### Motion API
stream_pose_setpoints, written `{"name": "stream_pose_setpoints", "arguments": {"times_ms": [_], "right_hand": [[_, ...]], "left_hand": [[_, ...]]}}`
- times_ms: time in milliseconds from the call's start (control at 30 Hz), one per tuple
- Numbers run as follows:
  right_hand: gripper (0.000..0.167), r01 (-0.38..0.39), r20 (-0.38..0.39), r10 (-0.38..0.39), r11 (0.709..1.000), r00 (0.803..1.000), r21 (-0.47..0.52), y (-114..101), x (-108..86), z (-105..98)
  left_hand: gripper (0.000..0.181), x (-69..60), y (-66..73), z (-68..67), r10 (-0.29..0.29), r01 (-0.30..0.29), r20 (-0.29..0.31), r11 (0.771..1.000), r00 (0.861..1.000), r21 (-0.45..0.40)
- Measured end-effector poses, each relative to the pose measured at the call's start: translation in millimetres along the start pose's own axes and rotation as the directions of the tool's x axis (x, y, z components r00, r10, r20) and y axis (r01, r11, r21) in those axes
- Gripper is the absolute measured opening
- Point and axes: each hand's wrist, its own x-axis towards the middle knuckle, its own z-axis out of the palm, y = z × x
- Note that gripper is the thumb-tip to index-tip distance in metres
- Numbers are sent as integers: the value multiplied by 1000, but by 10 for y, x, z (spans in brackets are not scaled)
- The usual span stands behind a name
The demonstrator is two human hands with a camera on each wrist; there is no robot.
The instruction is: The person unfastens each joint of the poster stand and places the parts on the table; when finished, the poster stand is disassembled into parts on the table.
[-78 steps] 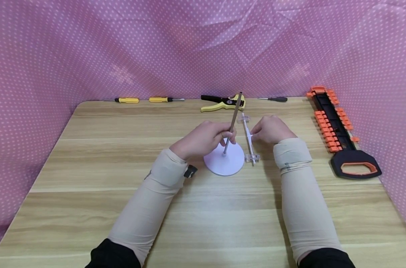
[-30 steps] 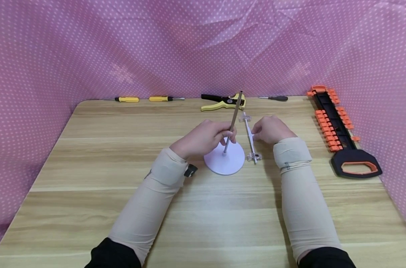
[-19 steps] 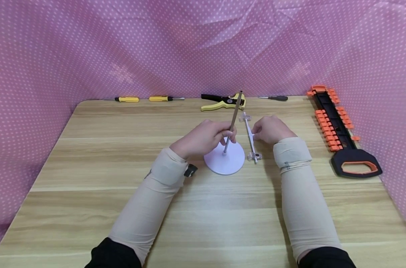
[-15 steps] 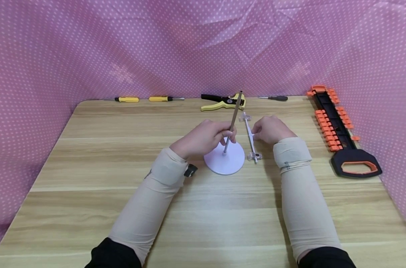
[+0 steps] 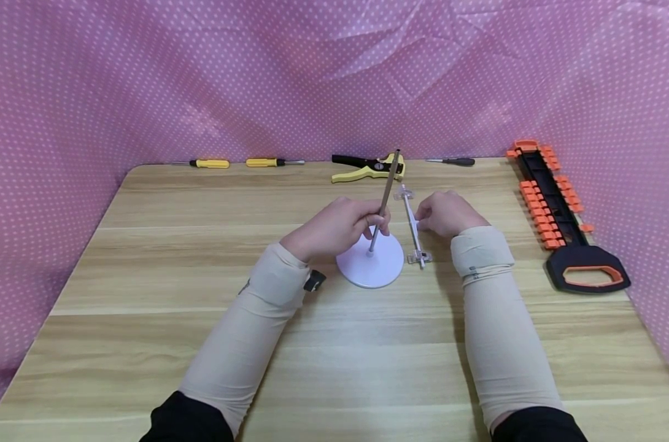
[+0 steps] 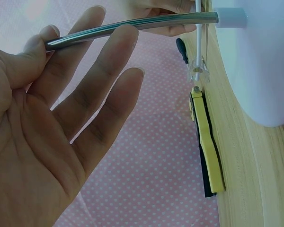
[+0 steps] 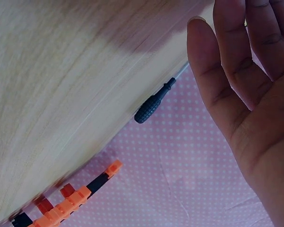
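Thumb and fingers of my left hand (image 5: 337, 230) (image 6: 61, 109) pinch a slim metal rod (image 5: 389, 182) (image 6: 175, 20). The rod rises, slightly tilted, from the middle of a round white base (image 5: 370, 270) (image 6: 270, 75) on the table. Just right of the base lies a thin white bar (image 5: 414, 232) (image 6: 198, 42) with a clear plastic piece near each end. My right hand (image 5: 449, 215) (image 7: 255, 85) holds the bar's middle between thumb and fingertips. Its fingertips run partly out of the right wrist view, and the bar is not visible there.
Along the table's back edge lie two yellow-handled screwdrivers (image 5: 212, 164) (image 5: 264, 162), a yellow and black wire stripper (image 5: 362, 169) (image 6: 209, 146) and a dark screwdriver (image 5: 460, 162) (image 7: 150, 108). An orange and black rack with a handle (image 5: 583, 264) (image 7: 66, 208) lies far right. Pink dotted cloth (image 5: 290, 80) surrounds the table.
Compared with the oldest frame, the white bar and my right fingertips have shifted slightly right. My left hand keeps its hold on the rod. Little differs from the latest earlier frames.
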Motion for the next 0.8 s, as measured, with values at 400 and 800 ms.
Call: {"name": "stream_pose_setpoints", "arguments": {"times_ms": [400, 800], "right_hand": [[19, -11, 8, 11, 1000, 1000, 4, -8, -2, -8], [19, -38, 25, 38, 999, 999, 20, -28, -4, -18]], "left_hand": [[20, 0, 8, -3, -11, 11, 1, 1000, 1000, 12], [19, 4, 2, -8, -25, 25, 10, 1000, 1000, -4]]}}
